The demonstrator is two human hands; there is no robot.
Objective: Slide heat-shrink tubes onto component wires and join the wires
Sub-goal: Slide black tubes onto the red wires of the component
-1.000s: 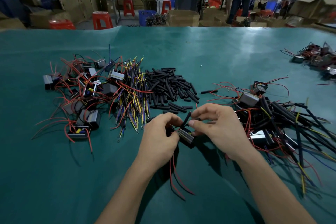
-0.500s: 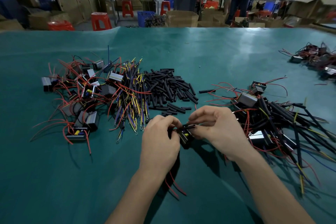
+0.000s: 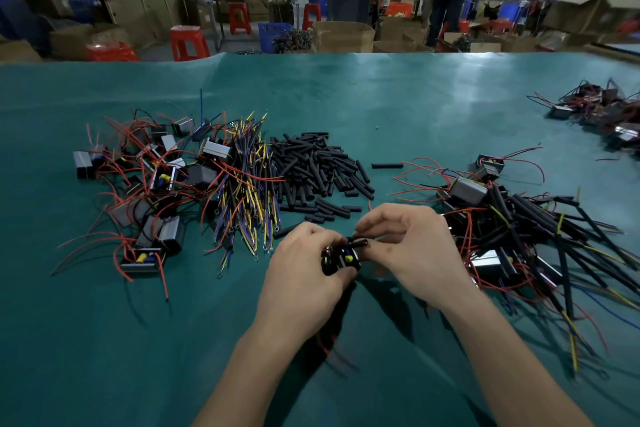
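Note:
My left hand (image 3: 304, 274) grips a small black component (image 3: 341, 258) with a yellow part, just above the green table. My right hand (image 3: 412, 246) pinches a short black heat-shrink tube (image 3: 358, 242) at the component's top. The component's red wires (image 3: 325, 345) trail down under my left wrist, blurred. A heap of black heat-shrink tubes (image 3: 315, 170) lies just beyond my hands. To its left lies a bundle of yellow, blue and black wires (image 3: 247, 191).
A pile of components with red wires (image 3: 145, 184) lies at the left. Components with tubed wires (image 3: 512, 236) are heaped at the right, and another pile (image 3: 602, 114) sits far right. One loose tube (image 3: 387, 165) lies apart. Beyond the table's far edge are people, stools and boxes.
The tube has tipped from upright to lying almost level on top of the component. The component has turned in my left hand so its yellow part shows, and the red wires swung beneath my wrist.

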